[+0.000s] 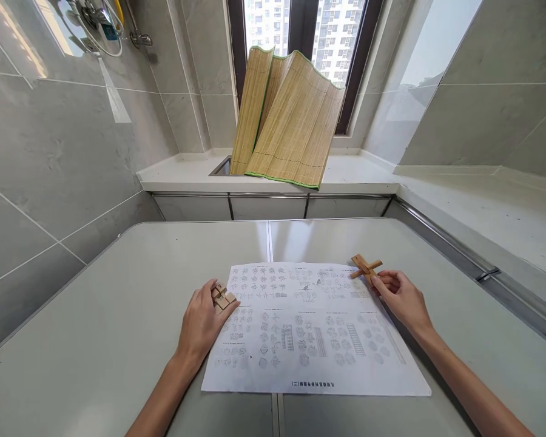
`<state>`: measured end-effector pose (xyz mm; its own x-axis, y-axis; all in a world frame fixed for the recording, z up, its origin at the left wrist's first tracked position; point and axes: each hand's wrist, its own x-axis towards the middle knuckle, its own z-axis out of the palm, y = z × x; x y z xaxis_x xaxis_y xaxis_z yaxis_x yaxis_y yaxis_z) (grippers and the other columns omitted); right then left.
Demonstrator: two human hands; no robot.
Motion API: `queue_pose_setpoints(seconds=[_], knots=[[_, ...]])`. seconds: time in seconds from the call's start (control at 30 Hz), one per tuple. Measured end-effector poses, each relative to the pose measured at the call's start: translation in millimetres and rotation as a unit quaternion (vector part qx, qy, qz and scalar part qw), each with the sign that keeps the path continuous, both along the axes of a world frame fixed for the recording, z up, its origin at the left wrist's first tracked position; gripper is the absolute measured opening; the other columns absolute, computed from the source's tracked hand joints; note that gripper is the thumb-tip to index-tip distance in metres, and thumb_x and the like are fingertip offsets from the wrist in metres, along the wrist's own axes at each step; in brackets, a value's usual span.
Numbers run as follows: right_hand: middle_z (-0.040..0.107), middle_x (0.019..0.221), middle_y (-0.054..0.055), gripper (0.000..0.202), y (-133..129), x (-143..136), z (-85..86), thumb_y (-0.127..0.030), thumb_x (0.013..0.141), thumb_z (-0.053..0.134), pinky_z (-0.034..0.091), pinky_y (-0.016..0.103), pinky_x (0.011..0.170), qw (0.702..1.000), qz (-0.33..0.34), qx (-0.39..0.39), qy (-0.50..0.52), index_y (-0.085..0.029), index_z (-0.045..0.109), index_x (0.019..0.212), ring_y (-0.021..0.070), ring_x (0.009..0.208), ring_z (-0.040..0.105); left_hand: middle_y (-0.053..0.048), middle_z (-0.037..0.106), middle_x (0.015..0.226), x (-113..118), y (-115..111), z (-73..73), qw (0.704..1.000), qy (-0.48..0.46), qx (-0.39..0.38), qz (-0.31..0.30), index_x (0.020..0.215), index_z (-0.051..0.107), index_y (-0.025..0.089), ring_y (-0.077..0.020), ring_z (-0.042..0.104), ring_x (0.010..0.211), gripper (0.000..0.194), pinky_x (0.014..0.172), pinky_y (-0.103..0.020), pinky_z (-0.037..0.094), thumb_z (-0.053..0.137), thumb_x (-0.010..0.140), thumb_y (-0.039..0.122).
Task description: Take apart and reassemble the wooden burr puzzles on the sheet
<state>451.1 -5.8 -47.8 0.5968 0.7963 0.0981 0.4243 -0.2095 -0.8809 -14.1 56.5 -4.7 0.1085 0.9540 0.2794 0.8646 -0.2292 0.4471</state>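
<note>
Curling fingers of left hand (201,321) around wooden blocks (222,298) at left edge of paper (359,379), pinching wooden cross (365,267) by near end in right hand (403,300), far right, likely handling light, stiff, best by ends.

Here's the left forearm (173,379), bare and slanting inward, left grip (201,320) curled round, thumb stretched across! Opposite, the bare right forearm (471,379) angles in too, right grip (404,302) pinching, thumb and fingertips drawn together, knuckles bent!
</note>
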Motion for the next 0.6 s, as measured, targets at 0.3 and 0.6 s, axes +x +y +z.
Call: queue_pose_setpoints(seconds=[0.3,0.6], knots=[[0.071,0.119,0.017,0.046,-35.5,-10.6,19.2,-0.054,0.084,0.068,0.054,0.039,0.069,0.988,-0.081,0.025,-0.13,-0.018,0.062,0.112,0.0313,0.091,0.071,-0.01,0.064,0.129,37.6,-19.0,8.9,0.984,-0.068,0.017,-0.164,0.144,0.045,0.028,-0.031,0.066,0.115,0.066,0.096,-0.047,0.058,0.077,0.089,0.043],[0.069,0.119,0.008,0.026,-14.1,-104.7,55.4,-0.038,0.096,0.063,0.054,0.043,0.089,0.934,0.352,0.017,-0.06,-0.027,0.062,0.12,0.0264,0.098,0.066,-0.011,0.067,0.125,118.4,-20.7,-6.8,0.941,-0.065,-0.046,-0.328,0.141,0.049,0.024,-0.0336,0.065,0.114,0.084,0.096,-0.048,0.057,0.095,0.071,0.033]])
